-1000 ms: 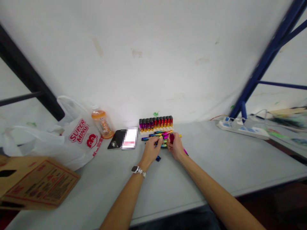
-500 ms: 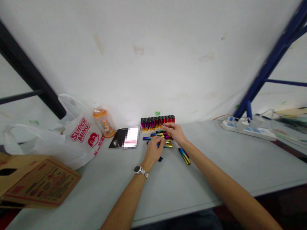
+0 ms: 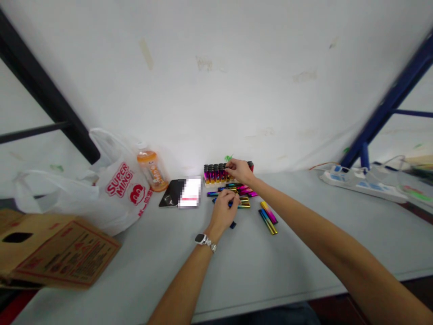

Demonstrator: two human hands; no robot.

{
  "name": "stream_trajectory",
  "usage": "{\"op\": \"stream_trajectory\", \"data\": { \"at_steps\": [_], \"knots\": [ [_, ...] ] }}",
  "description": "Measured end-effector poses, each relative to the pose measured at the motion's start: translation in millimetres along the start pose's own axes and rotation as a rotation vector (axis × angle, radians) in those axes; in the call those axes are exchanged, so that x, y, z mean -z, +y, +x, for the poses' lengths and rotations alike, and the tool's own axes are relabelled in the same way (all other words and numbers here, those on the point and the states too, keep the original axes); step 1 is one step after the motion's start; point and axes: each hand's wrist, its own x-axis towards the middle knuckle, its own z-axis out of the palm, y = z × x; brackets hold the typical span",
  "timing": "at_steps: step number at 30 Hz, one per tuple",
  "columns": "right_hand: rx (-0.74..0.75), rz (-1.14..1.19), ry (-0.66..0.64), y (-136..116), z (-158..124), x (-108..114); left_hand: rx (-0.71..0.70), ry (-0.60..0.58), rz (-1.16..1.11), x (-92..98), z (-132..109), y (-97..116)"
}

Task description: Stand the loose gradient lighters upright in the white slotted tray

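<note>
Small shiny cylinders point(image 3: 212, 174) with black tops and purple-to-orange bodies stand upright in rows against the wall. Over their middle is my right hand point(image 3: 242, 172), fingertips pinched at the black tops and partly hiding the row; whether it grips one is unclear. Slim metallic casings point(image 3: 245, 205) in blue, pink and gold lie piled in front of the rows. My left hand point(image 3: 223, 211) rests at this pile, its fingers curled and closed, and what they hold is hidden. Off to the right, a blue-and-gold casing point(image 3: 268, 221) and a pink-and-yellow casing point(image 3: 269, 212) lie side by side.
Left of the rows lie a black flat object point(image 3: 171, 193) with a blurred-out white patch, an orange drink bottle point(image 3: 152, 170), a white plastic bag point(image 3: 118, 203) and a cardboard box point(image 3: 67, 255). A white power strip point(image 3: 363, 186) with cables sits at the right.
My right hand has moved up from the casings to the upright cylinders, uncovering the pink-and-yellow casing. My left hand stays at the pile. The view has shifted slightly.
</note>
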Motion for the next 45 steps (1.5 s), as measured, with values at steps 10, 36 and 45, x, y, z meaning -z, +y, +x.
{"op": "stream_trajectory", "data": {
  "at_steps": [10, 36, 45],
  "knots": [
    [-0.004, -0.019, -0.017, -0.2, 4.3, 0.4, 0.027, 0.023, -0.007, -1.6, 0.0, -4.4],
    [-0.12, -0.816, -0.424, -6.1, -101.2, 73.8, -0.009, 0.039, 0.042, -0.1, 2.9, -3.2],
    [-0.031, -0.632, -0.336, -7.8, -92.3, 65.5, -0.003, 0.059, 0.027, 2.1, 3.6, -1.5]
  ]
}}
